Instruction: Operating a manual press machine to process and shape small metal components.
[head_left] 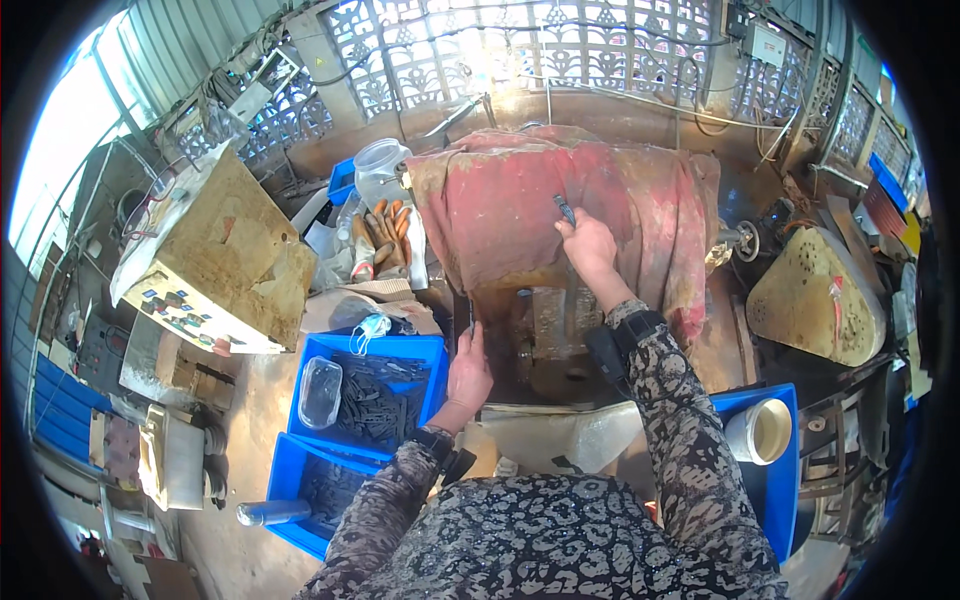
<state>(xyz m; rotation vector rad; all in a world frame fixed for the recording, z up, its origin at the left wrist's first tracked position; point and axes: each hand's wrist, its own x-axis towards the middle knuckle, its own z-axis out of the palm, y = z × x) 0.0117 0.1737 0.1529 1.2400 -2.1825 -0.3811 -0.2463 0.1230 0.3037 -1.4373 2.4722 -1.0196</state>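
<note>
My right hand (590, 247) is closed on a small dark flat strip (565, 209), which points up and away in front of the red cloth (500, 205). This stained cloth drapes over a machine whose body is mostly hidden. Lower and to the left, my left hand (468, 376) is closed, with a thin dark strip (472, 313) standing up from its fingers. Beside that hand, a blue bin (437, 350) holds many dark strips (385, 405) and a clear plastic box (321, 392). A second blue bin (290, 525) with similar dark pieces sits nearer me.
A white bucket (768, 431) stands in another blue bin (790, 480) at the right. Gloves (383, 238) and a clear jar (380, 170) lie left of the cloth. A dirty control box (225, 250) stands far left; a handwheel (746, 241) juts out right.
</note>
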